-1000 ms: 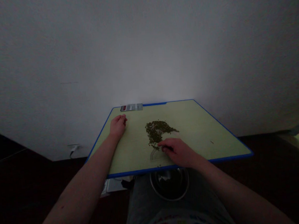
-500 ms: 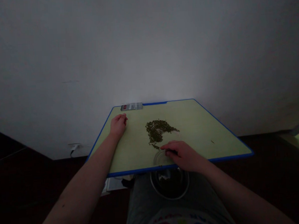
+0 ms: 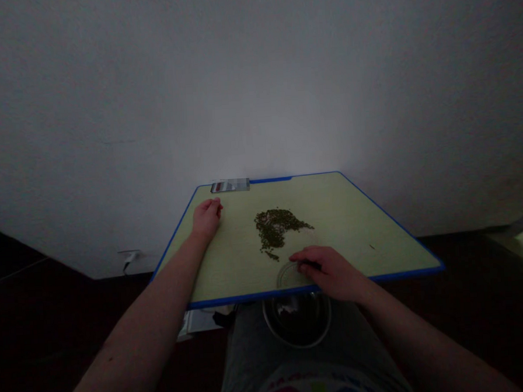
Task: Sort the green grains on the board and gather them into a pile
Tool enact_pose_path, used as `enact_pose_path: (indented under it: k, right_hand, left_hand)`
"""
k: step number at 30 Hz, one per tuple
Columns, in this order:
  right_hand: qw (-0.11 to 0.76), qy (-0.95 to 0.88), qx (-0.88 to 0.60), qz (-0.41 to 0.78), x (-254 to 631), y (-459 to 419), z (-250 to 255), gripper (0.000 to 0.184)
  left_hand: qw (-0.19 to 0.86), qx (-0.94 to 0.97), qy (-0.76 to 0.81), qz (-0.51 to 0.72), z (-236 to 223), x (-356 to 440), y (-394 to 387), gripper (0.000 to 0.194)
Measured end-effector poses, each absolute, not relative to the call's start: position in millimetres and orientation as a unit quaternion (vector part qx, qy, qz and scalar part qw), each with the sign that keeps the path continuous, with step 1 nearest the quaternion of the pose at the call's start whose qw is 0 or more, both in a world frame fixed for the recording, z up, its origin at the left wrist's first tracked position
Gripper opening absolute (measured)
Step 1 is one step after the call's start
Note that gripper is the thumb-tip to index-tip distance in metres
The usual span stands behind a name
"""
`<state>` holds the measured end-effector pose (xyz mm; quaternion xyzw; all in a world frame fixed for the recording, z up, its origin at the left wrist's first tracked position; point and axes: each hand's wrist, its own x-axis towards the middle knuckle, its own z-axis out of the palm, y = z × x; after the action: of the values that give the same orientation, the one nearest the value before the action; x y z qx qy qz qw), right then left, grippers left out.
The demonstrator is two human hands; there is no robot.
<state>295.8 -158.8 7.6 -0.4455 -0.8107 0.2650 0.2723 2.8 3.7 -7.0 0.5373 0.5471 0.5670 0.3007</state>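
Observation:
My right hand (image 3: pixel 324 267) is closed on a clear protractor (image 3: pixel 286 275), a curved plate with marks along its rim. It holds the protractor at the near edge of the table (image 3: pixel 239 267). Just beyond lies a spread-out heap of small dark green beans (image 3: pixel 272 227), with a few strays at its near end. My left hand (image 3: pixel 207 216) rests on the left side of the table, fingers curled in, and whether anything is inside them is hidden. Below the table edge, a metal bowl (image 3: pixel 299 345) sits on my lap, its contents too dark to make out.
A phone (image 3: pixel 230 186) lies at the table's back left, near the wall. A blue rim runs around the tabletop. One small dark sliver (image 3: pixel 372 247) lies on the right side. A plug with a cord (image 3: pixel 132 256) is in the wall at left.
My right hand and the protractor have shifted slightly right, away from the stray beans at the heap's near end. My left hand has stayed in place.

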Motion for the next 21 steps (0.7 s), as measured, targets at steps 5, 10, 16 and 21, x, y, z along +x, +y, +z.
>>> enact_pose_path:
  k: [5,10,16,21]
  right_hand:
    - [0.282,-0.801,-0.451,0.277,299.7,-159.1,5.2,0.029]
    - [0.289,-0.799,-0.446,0.281,302.9,-159.6,4.5,0.029]
    - [0.281,-0.805,-0.447,0.272,304.8,-160.9,7.7,0.029]
    - [0.281,-0.804,-0.453,0.263,302.9,-163.2,9.3,0.028]
  left_hand:
    - [0.308,0.533,0.551,0.563,-7.2,2.0,4.6,0.032]
    - [0.304,0.536,0.547,0.567,-8.1,2.0,5.1,0.032]
    - [0.311,0.534,0.540,0.571,-7.4,1.8,4.4,0.032]
    - [0.314,0.531,0.545,0.568,-6.3,1.6,2.8,0.031]
